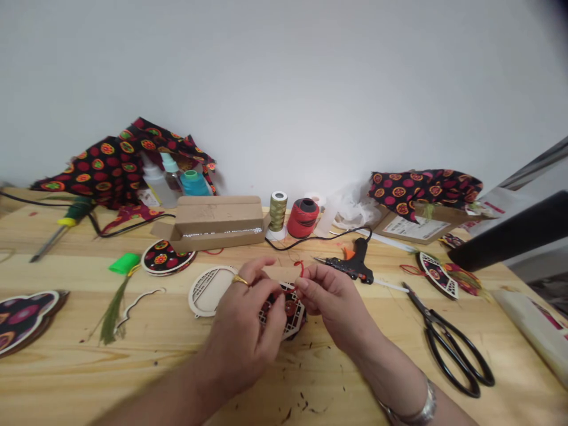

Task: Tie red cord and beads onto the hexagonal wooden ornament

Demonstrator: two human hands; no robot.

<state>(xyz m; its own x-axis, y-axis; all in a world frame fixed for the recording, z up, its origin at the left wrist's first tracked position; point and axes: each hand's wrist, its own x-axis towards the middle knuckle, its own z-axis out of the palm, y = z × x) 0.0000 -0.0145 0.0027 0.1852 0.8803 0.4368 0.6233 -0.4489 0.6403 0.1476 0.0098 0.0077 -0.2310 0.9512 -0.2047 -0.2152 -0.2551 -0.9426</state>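
Note:
Both hands are close together over the middle of the wooden table. My left hand [248, 319], with a gold ring, has its fingers curled at a small tan piece [281, 273]. Thumb and forefinger of my right hand [326, 293] pinch a thin red cord [302, 269] at that piece's right end. Beneath the fingers lies a dark patterned ornament [295, 316] with a pale lattice frame, partly hidden by my left hand. A round pale wooden frame [208, 290] rests just left of it.
A black glue gun [355, 263] lies behind my right hand, and black scissors [448, 343] lie to the right. An open cardboard box [217, 225], an olive thread spool [278, 213] and a red spool [303, 218] stand behind. A screwdriver [57, 234] is at left.

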